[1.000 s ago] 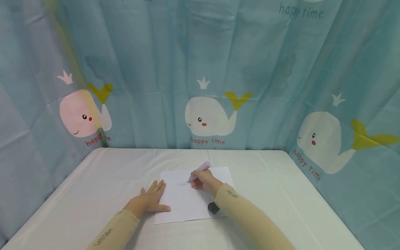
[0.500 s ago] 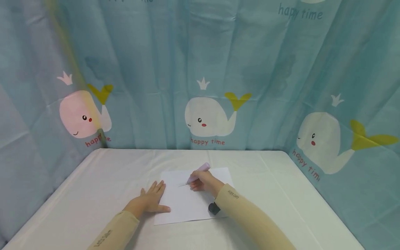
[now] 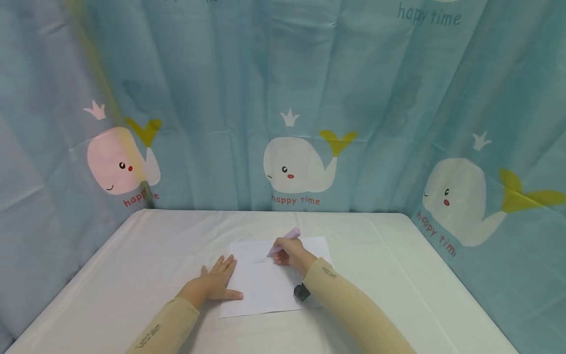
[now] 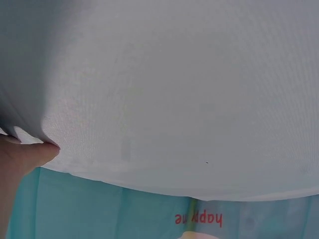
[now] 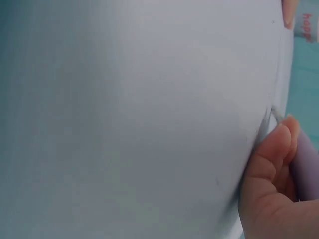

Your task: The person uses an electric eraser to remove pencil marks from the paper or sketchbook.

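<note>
In the head view a white sheet of paper (image 3: 252,295) lies on the table. My right hand (image 3: 289,253) pinches a light purple pen (image 3: 292,234) with a thick barrel, its tip down at the paper. A faint thin line (image 3: 259,261) runs left from near the tip. The right wrist view shows thumb and fingers close round the pen (image 5: 305,167), just behind its narrow tip. My left hand (image 3: 211,285) lies spread at the sheet's left edge, thumb across onto the paper. In the left wrist view only part of that hand (image 4: 17,159) shows.
A small black round-ended object (image 3: 301,292) shows beside the right cuff, over the paper's lower right part. The white-covered table (image 3: 376,280) extends round the sheet. Blue curtains (image 3: 212,98) with printed whales stand behind it and along both sides.
The pen tip has shifted a little over the paper, with the right hand moving slightly along. The left hand keeps its place on the sheet. The whole head view has shifted slightly.
</note>
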A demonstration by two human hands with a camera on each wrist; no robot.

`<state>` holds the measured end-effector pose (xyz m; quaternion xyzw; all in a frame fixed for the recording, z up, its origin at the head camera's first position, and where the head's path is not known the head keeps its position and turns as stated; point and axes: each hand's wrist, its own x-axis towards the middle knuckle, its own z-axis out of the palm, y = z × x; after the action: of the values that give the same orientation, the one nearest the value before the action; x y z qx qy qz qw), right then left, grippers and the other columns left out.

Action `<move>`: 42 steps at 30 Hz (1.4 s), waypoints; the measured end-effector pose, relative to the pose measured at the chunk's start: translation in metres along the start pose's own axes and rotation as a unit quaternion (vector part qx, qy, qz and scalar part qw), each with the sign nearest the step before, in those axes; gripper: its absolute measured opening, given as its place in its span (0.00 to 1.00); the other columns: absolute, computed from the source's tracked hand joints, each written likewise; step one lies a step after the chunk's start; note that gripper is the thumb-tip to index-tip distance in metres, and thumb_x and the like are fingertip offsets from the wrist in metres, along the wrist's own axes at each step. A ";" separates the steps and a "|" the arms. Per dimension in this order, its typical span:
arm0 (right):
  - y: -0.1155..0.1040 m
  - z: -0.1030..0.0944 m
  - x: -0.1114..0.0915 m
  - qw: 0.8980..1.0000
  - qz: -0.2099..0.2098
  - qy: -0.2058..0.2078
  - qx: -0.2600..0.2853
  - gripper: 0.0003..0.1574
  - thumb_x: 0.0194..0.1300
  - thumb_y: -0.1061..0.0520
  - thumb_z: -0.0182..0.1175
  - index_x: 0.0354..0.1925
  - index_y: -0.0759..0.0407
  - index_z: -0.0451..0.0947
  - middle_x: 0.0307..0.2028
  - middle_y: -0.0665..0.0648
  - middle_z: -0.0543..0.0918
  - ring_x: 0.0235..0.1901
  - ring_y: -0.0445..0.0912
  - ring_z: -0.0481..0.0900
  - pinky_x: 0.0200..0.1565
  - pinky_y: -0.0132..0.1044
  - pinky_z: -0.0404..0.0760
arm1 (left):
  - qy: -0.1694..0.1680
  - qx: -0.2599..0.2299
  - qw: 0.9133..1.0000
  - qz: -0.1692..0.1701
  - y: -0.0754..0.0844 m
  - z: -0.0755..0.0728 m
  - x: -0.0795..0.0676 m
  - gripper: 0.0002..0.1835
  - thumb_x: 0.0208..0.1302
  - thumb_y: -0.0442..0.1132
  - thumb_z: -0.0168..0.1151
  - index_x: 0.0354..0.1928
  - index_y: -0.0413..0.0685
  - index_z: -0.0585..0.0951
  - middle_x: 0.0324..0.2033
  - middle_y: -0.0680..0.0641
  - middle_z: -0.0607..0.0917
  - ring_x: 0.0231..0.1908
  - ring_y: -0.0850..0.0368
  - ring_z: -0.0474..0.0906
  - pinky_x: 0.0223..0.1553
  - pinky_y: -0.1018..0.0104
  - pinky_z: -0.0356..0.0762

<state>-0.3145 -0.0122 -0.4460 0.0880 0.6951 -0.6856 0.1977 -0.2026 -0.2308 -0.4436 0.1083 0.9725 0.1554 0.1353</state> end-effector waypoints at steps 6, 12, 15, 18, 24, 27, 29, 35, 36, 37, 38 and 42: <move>0.000 0.000 0.001 1.000 -0.006 -0.010 -0.012 0.12 0.58 0.62 0.61 0.36 0.72 0.77 0.16 0.56 0.77 0.14 0.41 0.75 0.21 0.31 0.77 | -0.002 0.000 1.000 -0.004 0.000 0.000 0.001 0.59 0.52 0.66 0.67 0.72 0.30 0.54 0.73 0.31 0.50 0.72 0.31 0.40 0.60 0.24 0.37; 0.000 0.002 -0.003 1.000 0.000 -0.017 -0.010 0.10 0.61 0.61 0.61 0.37 0.68 0.75 0.17 0.55 0.77 0.14 0.41 0.74 0.21 0.29 0.77 | 0.000 0.003 1.000 -0.005 -0.002 0.003 0.004 0.59 0.52 0.66 0.66 0.72 0.31 0.54 0.73 0.32 0.50 0.72 0.32 0.40 0.61 0.24 0.37; -0.002 0.002 -0.004 1.000 0.001 -0.020 -0.005 0.09 0.61 0.62 0.60 0.37 0.68 0.74 0.17 0.56 0.77 0.14 0.41 0.74 0.21 0.29 0.77 | 0.000 0.007 1.000 -0.008 -0.003 0.005 0.006 0.59 0.52 0.67 0.66 0.72 0.32 0.54 0.73 0.33 0.50 0.72 0.32 0.40 0.61 0.24 0.37; -0.002 0.002 -0.003 1.000 0.003 -0.021 -0.008 0.10 0.61 0.62 0.61 0.38 0.68 0.74 0.17 0.56 0.77 0.14 0.41 0.74 0.21 0.29 0.77 | -0.001 0.008 1.000 -0.008 -0.004 0.005 0.006 0.59 0.52 0.67 0.66 0.72 0.32 0.54 0.73 0.33 0.50 0.72 0.32 0.40 0.61 0.24 0.37; 0.001 0.002 0.002 1.000 0.004 -0.008 -0.001 0.11 0.60 0.62 0.62 0.39 0.69 0.73 0.18 0.56 0.77 0.14 0.41 0.74 0.21 0.30 0.77 | 0.000 0.003 1.000 -0.006 -0.002 0.003 0.003 0.59 0.52 0.66 0.67 0.72 0.31 0.55 0.73 0.32 0.50 0.72 0.32 0.40 0.61 0.24 0.37; 0.000 0.001 0.001 1.000 0.007 -0.008 0.006 0.11 0.61 0.62 0.61 0.39 0.69 0.73 0.18 0.56 0.77 0.14 0.41 0.74 0.20 0.30 0.77 | 0.001 0.001 1.000 -0.007 -0.001 0.002 0.003 0.59 0.52 0.66 0.67 0.72 0.31 0.55 0.73 0.32 0.50 0.72 0.32 0.40 0.61 0.24 0.37; -0.001 0.001 0.000 1.000 0.009 -0.014 0.006 0.11 0.60 0.63 0.62 0.39 0.69 0.73 0.17 0.56 0.77 0.14 0.41 0.74 0.20 0.30 0.77 | 0.000 -0.001 1.000 -0.009 -0.001 0.001 0.001 0.59 0.52 0.66 0.67 0.72 0.31 0.55 0.73 0.32 0.50 0.72 0.32 0.40 0.61 0.24 0.37; -0.003 0.001 -0.005 0.999 0.014 -0.037 0.006 0.10 0.60 0.63 0.61 0.39 0.69 0.74 0.17 0.56 0.76 0.14 0.41 0.73 0.21 0.30 0.76 | -0.002 0.001 1.000 -0.012 0.000 -0.002 -0.001 0.58 0.52 0.65 0.67 0.72 0.31 0.54 0.73 0.32 0.50 0.72 0.32 0.40 0.61 0.24 0.37; -0.003 0.001 -0.006 0.999 0.017 -0.041 0.007 0.10 0.61 0.62 0.60 0.39 0.69 0.74 0.17 0.56 0.76 0.14 0.42 0.73 0.21 0.30 0.76 | -0.003 0.000 1.000 -0.012 -0.001 -0.002 -0.001 0.58 0.52 0.65 0.67 0.72 0.31 0.55 0.73 0.32 0.50 0.72 0.32 0.40 0.61 0.24 0.37; -0.002 0.000 -0.007 0.999 0.019 -0.043 0.009 0.11 0.61 0.62 0.60 0.39 0.69 0.74 0.17 0.56 0.76 0.14 0.42 0.73 0.21 0.31 0.76 | -0.003 0.001 1.000 -0.012 -0.001 -0.002 -0.001 0.58 0.53 0.65 0.67 0.72 0.31 0.54 0.73 0.32 0.50 0.72 0.32 0.40 0.61 0.24 0.37; -0.002 0.000 -0.008 0.999 0.020 -0.042 0.011 0.11 0.61 0.62 0.60 0.39 0.69 0.74 0.18 0.57 0.76 0.14 0.42 0.74 0.21 0.31 0.76 | -0.003 0.002 1.000 -0.010 -0.001 -0.002 -0.001 0.58 0.53 0.65 0.67 0.72 0.31 0.54 0.73 0.32 0.50 0.72 0.32 0.40 0.61 0.24 0.38; 0.000 -0.001 -0.011 0.999 0.026 -0.036 0.018 0.11 0.59 0.62 0.59 0.39 0.69 0.74 0.19 0.58 0.77 0.15 0.43 0.74 0.21 0.32 0.77 | -0.002 0.000 1.000 -0.001 -0.002 0.000 0.000 0.58 0.53 0.65 0.67 0.72 0.31 0.54 0.73 0.33 0.50 0.72 0.32 0.40 0.60 0.23 0.38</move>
<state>-0.3048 -0.0092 -0.4415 0.0851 0.6724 -0.6956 0.2384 -0.2034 -0.2329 -0.4447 0.1079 0.9724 0.1549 0.1369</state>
